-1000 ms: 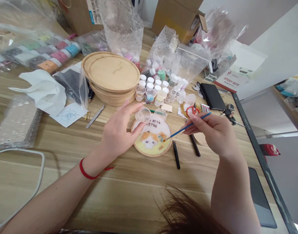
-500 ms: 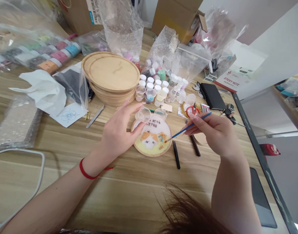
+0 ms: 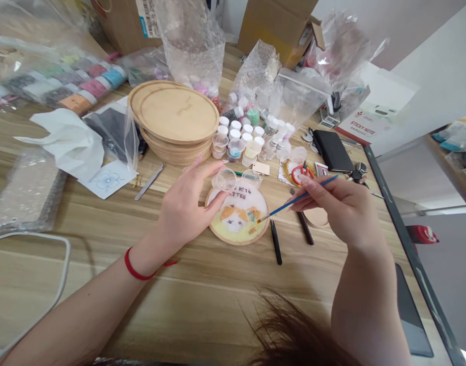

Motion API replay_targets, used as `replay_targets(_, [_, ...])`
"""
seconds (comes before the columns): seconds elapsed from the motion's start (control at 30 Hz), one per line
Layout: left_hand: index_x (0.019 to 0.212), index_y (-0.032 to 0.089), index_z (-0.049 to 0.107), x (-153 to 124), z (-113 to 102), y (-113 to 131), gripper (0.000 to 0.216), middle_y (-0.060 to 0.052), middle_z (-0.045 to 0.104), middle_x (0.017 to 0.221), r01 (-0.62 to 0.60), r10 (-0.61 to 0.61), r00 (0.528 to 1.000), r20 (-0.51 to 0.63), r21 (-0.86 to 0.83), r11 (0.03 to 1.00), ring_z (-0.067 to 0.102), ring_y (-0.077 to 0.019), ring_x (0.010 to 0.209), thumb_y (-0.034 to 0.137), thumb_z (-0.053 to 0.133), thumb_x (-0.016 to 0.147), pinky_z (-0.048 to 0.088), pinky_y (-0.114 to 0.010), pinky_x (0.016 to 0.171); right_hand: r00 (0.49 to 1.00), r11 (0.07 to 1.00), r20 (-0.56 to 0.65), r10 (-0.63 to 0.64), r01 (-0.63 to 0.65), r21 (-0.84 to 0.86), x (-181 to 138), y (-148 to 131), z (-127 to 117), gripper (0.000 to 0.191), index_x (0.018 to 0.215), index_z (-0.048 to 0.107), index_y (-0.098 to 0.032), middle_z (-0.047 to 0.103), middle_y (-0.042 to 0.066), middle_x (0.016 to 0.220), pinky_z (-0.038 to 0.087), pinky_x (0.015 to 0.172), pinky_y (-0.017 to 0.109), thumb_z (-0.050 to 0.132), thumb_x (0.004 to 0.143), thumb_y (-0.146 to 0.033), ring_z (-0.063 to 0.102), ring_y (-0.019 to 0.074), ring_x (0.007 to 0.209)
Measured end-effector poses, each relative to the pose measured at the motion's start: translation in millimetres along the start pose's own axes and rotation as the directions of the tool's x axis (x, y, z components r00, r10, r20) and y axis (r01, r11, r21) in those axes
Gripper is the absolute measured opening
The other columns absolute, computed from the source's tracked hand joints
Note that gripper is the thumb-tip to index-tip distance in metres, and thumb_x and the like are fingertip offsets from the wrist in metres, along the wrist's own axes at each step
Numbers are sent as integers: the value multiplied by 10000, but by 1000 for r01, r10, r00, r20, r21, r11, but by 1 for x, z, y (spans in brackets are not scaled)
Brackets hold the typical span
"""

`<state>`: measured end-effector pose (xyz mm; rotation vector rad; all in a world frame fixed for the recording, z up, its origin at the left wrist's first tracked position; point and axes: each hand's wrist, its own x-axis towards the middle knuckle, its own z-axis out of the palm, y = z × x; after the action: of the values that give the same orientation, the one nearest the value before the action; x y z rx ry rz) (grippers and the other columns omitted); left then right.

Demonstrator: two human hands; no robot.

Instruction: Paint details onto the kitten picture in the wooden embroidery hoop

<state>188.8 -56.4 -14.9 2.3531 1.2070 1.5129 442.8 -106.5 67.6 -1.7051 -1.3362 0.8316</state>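
A round wooden-rimmed plaque (image 3: pixel 237 239) lies on the table, bearing an orange-and-white cat picture, dark lettering and a yellow lower part. My left hand (image 3: pixel 189 206) is closed on a small clear plastic cup (image 3: pixel 226 180), held over the plaque's upper left edge. Between the fingers of my right hand (image 3: pixel 328 203) is a thin blue paintbrush (image 3: pixel 290 202). Its bristle tip is at the picture's right side, beside the small orange and blue details; whether it touches cannot be made out. Another clear cup or lid (image 3: pixel 252 178) is at the plaque's top edge.
Black tweezers (image 3: pixel 276 243) and a dark pen-like tool (image 3: pixel 305 229) lie right of the plaque. Behind stand white-lidded jars (image 3: pixel 246 133) and stacked wooden discs (image 3: pixel 174 114). Metal tweezers (image 3: pixel 149 182) lie left, red-handled pliers (image 3: pixel 302 175) and a black notebook (image 3: pixel 333 150) at right.
My right hand has shifted slightly to the right, the brush's rear end moving with it. The brush tip stays near the same spot. My left hand and the cup have not visibly moved.
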Motion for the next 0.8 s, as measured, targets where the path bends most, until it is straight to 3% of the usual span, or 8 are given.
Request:
replay_targets(0.17, [1343,293,504,0,0,0,484,-13,747,1197,-5,5,1000,4,14,1000,733,-222,1082,286,710,905,560,-456,1090,998,1000,56,-8,8,0,1,0,5,442,729,737,-189,754,69,694,655,605,311,739,811,-624,752,211,636])
replay_targets(0.8, [1336,284,512,0,0,-1,483,-20,748,1196,-15,16,1000,-5,21,1000,717,-235,1134,269,715,898,565,-463,1091,997,1000,74,-10,12,-21,-1,0,5,406,741,745,-190,759,67,711,657,610,313,726,846,-582,750,206,647])
